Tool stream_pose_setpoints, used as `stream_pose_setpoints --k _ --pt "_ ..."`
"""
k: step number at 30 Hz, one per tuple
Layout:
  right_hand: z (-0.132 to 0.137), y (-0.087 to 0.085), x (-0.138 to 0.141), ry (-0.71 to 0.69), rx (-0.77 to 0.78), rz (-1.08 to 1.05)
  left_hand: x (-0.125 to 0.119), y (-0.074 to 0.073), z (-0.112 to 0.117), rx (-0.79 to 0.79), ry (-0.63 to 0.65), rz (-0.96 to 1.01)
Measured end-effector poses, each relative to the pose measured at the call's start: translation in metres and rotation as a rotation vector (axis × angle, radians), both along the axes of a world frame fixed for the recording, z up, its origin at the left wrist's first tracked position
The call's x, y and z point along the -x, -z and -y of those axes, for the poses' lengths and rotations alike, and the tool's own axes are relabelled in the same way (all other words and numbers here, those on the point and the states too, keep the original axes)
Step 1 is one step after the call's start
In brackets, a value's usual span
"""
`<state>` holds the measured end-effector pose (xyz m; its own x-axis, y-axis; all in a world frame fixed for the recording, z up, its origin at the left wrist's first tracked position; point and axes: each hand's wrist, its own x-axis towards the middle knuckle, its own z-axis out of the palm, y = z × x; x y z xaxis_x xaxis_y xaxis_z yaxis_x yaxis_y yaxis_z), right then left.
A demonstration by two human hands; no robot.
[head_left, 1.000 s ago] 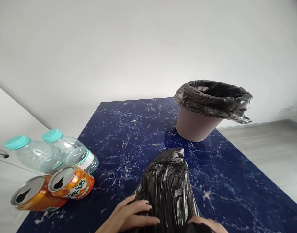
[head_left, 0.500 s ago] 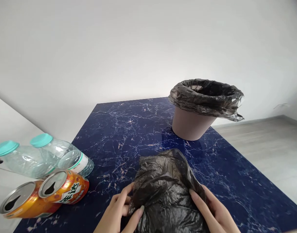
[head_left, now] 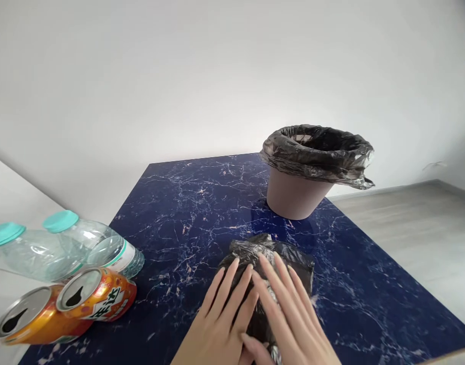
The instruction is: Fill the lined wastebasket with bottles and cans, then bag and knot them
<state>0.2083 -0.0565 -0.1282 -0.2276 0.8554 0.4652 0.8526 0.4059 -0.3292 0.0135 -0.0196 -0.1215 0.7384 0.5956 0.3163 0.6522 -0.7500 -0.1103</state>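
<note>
Black plastic bag (head_left: 260, 320) lies near the front edge of a blue marbled table (head_left: 194, 208), left hand (head_left: 213, 327) and right hand (head_left: 295, 324) flat atop it, fingers slightly spread, bag-lined bin (head_left: 297, 195) by the far right corner.

Two clear, turquoise-capped bottles (head_left: 99, 245) stand just behind two orange cans (head_left: 100, 298) on a blue marbled tabletop (head_left: 179, 213).
</note>
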Motion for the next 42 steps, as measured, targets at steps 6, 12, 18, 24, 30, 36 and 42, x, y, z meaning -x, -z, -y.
stream_pose_setpoints --k 6,12,18,24,30,36,42 --pt "-0.035 0.030 0.014 -0.080 -0.011 0.167 -0.011 0.011 -0.017 0.051 0.005 -0.027" --pt "-0.049 0.039 0.009 -0.103 0.043 0.200 -0.002 0.011 -0.023 0.158 -0.037 -0.019" --pt "-0.061 0.040 0.006 -0.109 0.126 0.210 -0.001 0.013 -0.031 0.173 -0.068 -0.025" --pt "-0.072 0.042 0.003 -0.148 0.108 0.238 0.001 0.023 -0.039 0.199 -0.093 0.022" --pt "-0.077 0.045 0.002 -0.170 0.112 0.233 0.001 0.028 -0.040 0.181 -0.107 0.028" --pt "-0.077 0.046 0.001 -0.174 0.108 0.257 0.000 0.027 -0.040 0.171 -0.103 0.029" --pt "-0.078 0.044 0.002 -0.175 0.126 0.266 0.002 0.031 -0.040 0.193 -0.099 0.035"
